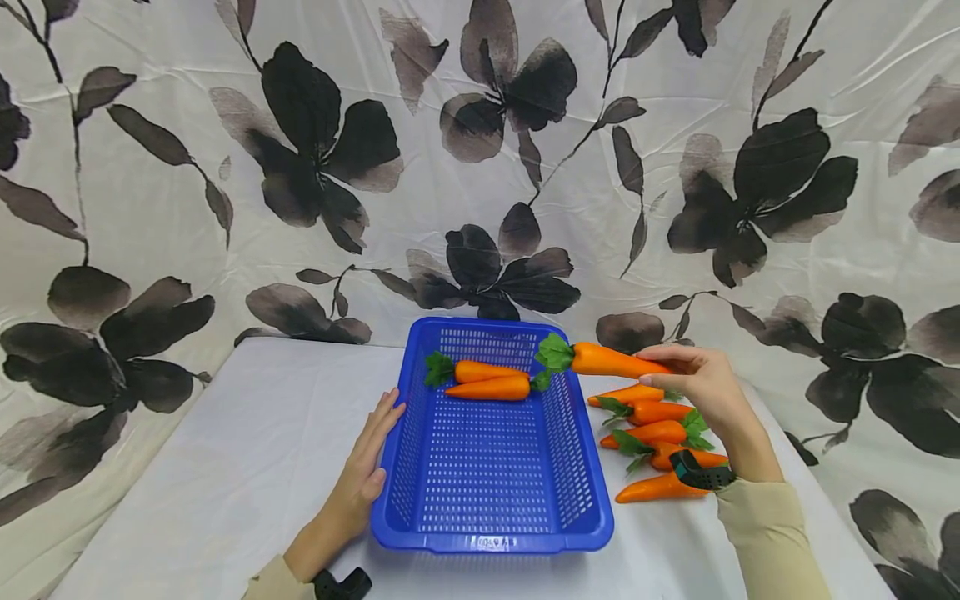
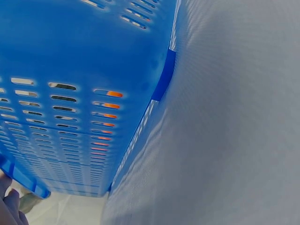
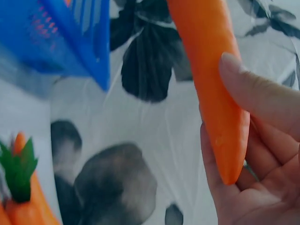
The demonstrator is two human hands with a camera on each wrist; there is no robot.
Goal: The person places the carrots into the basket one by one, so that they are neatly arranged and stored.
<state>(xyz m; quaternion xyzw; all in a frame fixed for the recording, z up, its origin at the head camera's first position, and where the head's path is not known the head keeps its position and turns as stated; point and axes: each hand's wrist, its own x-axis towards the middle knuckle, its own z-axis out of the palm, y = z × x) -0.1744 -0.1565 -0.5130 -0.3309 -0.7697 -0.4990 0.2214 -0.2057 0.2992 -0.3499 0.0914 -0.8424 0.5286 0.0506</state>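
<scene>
So picture a clock laid over the basket (image 1: 491, 542), 12 at the far end: blue plastic, slotted all over, sitting on a desk (image 1: 187, 500) under a white cloth. The right hand (image 1: 701, 383) is out past the rim between 2 and 3 o'clock, thumb and fingers pinched around the thin end of a carrot (image 1: 611, 361). That carrot lies pretty much sideways, tip in the grip and leaves (image 1: 555, 353) pointing to 9, with the leafy end over the rim at roughly 1 o'clock. The right wrist cam shows the thumb pressed on one side and fingers behind the tip. The left hand (image 1: 358, 479) is at about 8 to 9 o'clock, fingers pretty much straight along the outside of the basket, fingertips up at the rim, not gripping anything. Inside, up toward 12, two carrots (image 1: 487, 388) lie side by side, the farther one with its greens at 9, the nearer one with its greens at 3. Over at 3 o'clock, just outside the basket, five more (image 1: 654, 432) sit in a loose row on the cloth, the lower ones partly hidden by the right wrist and its dark band (image 1: 701, 472). Floral fabric (image 1: 322, 167) hangs behind at 12.
</scene>
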